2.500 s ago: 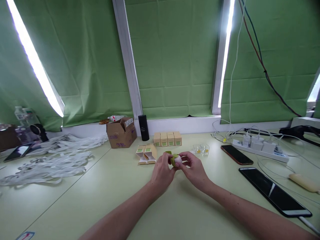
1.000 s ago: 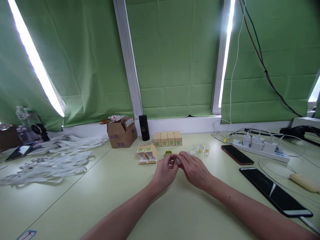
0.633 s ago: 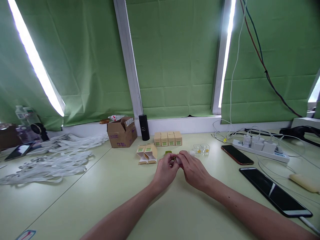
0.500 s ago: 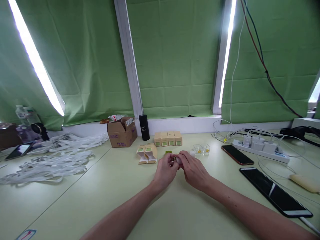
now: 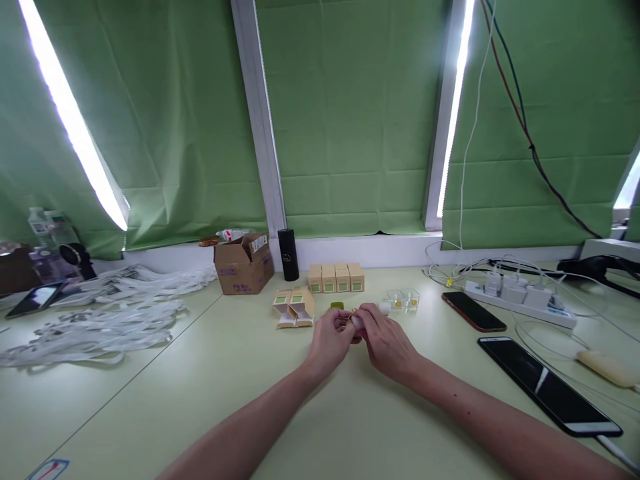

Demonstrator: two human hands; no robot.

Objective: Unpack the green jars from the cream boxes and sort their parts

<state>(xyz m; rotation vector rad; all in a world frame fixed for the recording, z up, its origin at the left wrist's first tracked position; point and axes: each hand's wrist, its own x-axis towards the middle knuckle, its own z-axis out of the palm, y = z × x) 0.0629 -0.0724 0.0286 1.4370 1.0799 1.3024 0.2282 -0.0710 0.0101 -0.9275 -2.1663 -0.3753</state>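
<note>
Both the left hand (image 5: 330,340) and the right hand (image 5: 387,340) are pinching a small white object (image 5: 357,322) between their fingertips, near two open cartons (image 5: 294,308).

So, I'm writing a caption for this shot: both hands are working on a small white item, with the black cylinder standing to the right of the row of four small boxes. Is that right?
Not quite: the head view shows the black cylinder standing to the left of the row of four small boxes. The rest stands.
</note>
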